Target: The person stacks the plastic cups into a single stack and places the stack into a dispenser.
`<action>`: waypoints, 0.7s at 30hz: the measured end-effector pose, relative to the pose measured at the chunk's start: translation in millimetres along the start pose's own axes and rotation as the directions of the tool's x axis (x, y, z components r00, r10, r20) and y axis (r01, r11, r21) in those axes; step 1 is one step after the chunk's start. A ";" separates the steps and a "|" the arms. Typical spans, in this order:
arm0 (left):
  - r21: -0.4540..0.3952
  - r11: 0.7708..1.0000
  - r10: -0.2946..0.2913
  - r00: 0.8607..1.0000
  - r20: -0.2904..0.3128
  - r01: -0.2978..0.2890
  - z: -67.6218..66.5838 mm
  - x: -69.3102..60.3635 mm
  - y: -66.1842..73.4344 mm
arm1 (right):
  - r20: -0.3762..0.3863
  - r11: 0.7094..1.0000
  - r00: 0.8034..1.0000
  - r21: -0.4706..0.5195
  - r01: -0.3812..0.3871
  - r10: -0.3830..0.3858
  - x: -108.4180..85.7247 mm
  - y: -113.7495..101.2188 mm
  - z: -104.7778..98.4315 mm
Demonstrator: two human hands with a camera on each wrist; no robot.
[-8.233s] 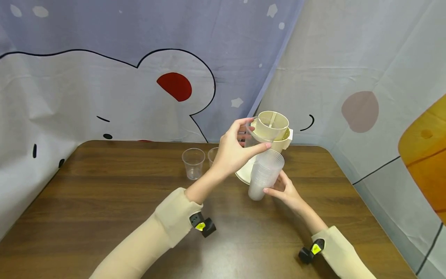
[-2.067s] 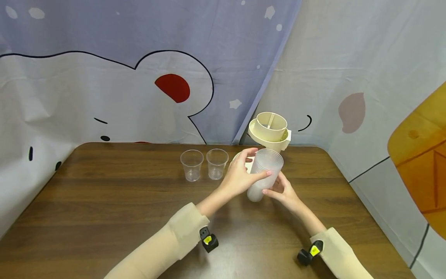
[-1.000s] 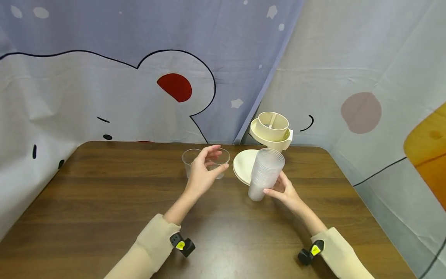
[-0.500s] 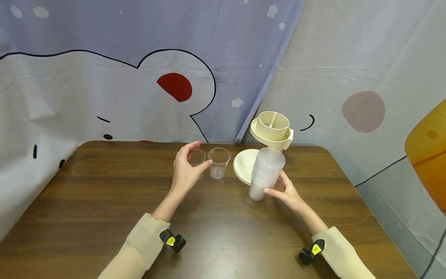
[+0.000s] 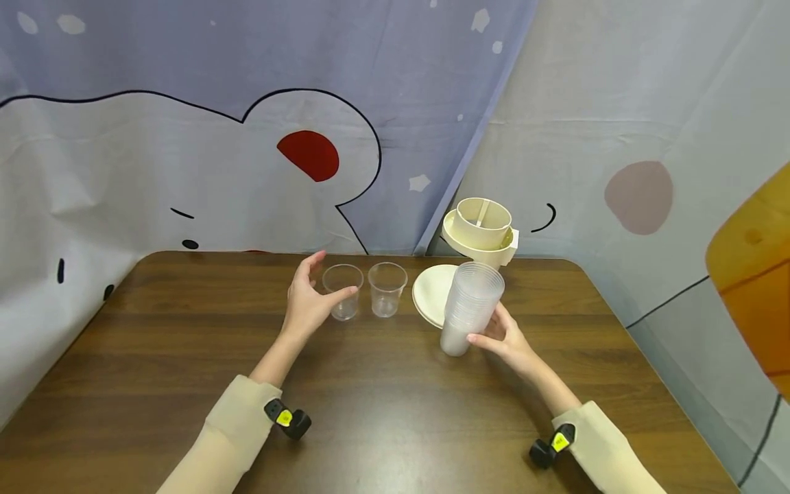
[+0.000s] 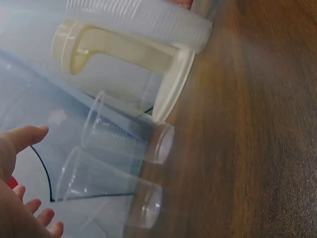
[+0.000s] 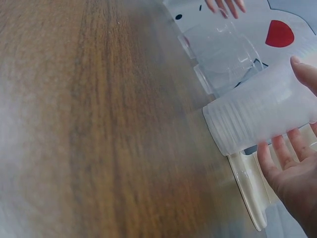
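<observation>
My right hand [image 5: 506, 339] grips a tall stack of nested clear plastic cups [image 5: 472, 305] near its lower end. The stack leans slightly to the right, and in the right wrist view my thumb and fingers lie on opposite sides of it. Beside the left one of two single plastic cups, my left hand [image 5: 308, 302] is spread with nothing held. Its thumb overlaps that left cup [image 5: 345, 312] in the head view, but the left wrist view shows the fingers apart from it. The other single cup [image 5: 385, 302] stands upright just to the right.
Behind the stack stands a cream cup dispenser stand [image 5: 478, 233] with a ring-shaped top and a round base [image 5: 432, 295]. The wooden table [image 5: 395, 412] reaches back to a printed cloth backdrop [image 5: 185, 171].
Over the last two seconds my left hand leaves the cup stack and moves left, past the right single cup, to the left one. My right hand keeps holding the stack in place.
</observation>
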State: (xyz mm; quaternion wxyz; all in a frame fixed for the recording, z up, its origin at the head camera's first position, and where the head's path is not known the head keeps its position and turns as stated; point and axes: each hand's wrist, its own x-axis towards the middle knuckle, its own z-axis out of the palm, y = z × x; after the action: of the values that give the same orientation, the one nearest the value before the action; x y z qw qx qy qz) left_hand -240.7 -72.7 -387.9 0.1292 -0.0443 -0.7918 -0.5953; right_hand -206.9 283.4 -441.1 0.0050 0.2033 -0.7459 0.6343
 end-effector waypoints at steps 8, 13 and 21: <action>0.025 0.998 -0.057 0.998 0.042 0.056 2.6 8.1 -10.2 | -0.009 1.000 1.000 -0.010 -0.023 0.023 0.2 0.3 -0.1; 0.024 0.996 -0.090 0.991 0.103 0.088 3.1 12.0 -11.7 | -0.008 1.000 1.000 -0.015 -0.027 0.027 0.2 0.7 -0.4; 0.009 0.991 -0.136 0.973 0.189 0.137 2.1 15.8 -14.9 | -0.006 0.999 1.000 -0.023 -0.024 0.024 -0.8 -1.2 0.0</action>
State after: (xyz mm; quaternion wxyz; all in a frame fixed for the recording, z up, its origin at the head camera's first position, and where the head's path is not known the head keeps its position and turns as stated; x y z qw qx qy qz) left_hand -259.5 -76.3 -398.3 0.0121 -0.0465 -0.8006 -0.5973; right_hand -205.8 283.4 -440.2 0.0018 0.1926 -0.7554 0.6264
